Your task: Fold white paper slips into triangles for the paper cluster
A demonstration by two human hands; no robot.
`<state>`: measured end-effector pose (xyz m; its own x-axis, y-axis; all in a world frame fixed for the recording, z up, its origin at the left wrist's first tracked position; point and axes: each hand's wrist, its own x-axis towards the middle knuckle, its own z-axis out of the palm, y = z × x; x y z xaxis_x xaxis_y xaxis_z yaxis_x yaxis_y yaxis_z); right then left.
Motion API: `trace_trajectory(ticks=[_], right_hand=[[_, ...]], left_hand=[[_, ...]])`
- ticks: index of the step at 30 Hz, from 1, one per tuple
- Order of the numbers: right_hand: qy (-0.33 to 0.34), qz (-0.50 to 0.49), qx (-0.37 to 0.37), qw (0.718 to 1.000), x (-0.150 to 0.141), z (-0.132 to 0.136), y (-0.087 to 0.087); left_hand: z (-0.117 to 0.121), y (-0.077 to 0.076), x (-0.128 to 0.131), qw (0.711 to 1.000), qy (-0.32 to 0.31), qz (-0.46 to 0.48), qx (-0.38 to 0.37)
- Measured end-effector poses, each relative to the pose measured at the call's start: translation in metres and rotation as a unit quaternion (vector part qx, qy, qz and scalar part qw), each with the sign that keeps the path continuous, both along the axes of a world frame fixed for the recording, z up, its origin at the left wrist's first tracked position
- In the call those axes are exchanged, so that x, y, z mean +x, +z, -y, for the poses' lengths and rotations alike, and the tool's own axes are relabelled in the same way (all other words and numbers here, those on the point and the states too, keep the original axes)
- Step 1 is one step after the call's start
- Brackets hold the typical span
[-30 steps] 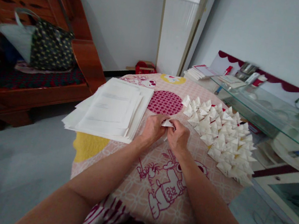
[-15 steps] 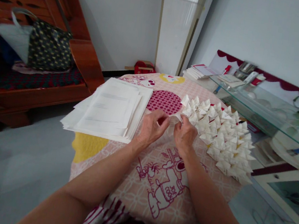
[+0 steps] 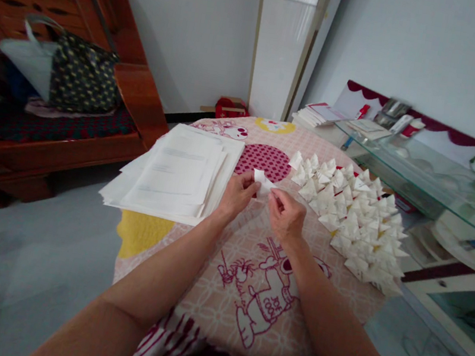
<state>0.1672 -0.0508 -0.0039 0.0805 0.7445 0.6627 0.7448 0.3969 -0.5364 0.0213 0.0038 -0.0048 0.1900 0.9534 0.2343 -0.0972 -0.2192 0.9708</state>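
Observation:
Between my two hands is a small folded piece of white paper (image 3: 265,183), held just above the patterned tablecloth (image 3: 221,284). My left hand (image 3: 239,192) pinches its left side between thumb and fingers. On the right edge of the paper, the fingertips of my right hand (image 3: 284,214) are closed in a pinch. A stack of white paper sheets (image 3: 178,171), some with faint print, lies to the left of my left hand. To the right of my right hand stand rows of several folded white paper shapes (image 3: 349,211) with pointed tips.
A glass-topped stand (image 3: 434,185) with cups and papers is close along the table's right side. A wooden bench (image 3: 137,96) bearing a dark patterned bag (image 3: 85,75) stands at left. A tall white air conditioner (image 3: 279,52) is behind the table.
My hands have drawn a little closer together and turned. The folded paper, mostly hidden before, now shows its white faces between my fingers. The stack and the folded shapes stay in place.

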Motion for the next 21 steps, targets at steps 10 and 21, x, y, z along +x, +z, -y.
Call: trace_trajectory(ticks=[10, 21], right_hand=[[0.038, -0.328, -0.117, 0.936, 0.038, -0.012, 0.002], [0.167, -0.355, -0.183, 0.901, 0.024, 0.004, 0.029]], left_hand=[[0.002, 0.014, -0.019, 0.978, -0.202, -0.039, -0.035], [0.011, 0.028, -0.023, 0.951, -0.276, -0.132, 0.046]])
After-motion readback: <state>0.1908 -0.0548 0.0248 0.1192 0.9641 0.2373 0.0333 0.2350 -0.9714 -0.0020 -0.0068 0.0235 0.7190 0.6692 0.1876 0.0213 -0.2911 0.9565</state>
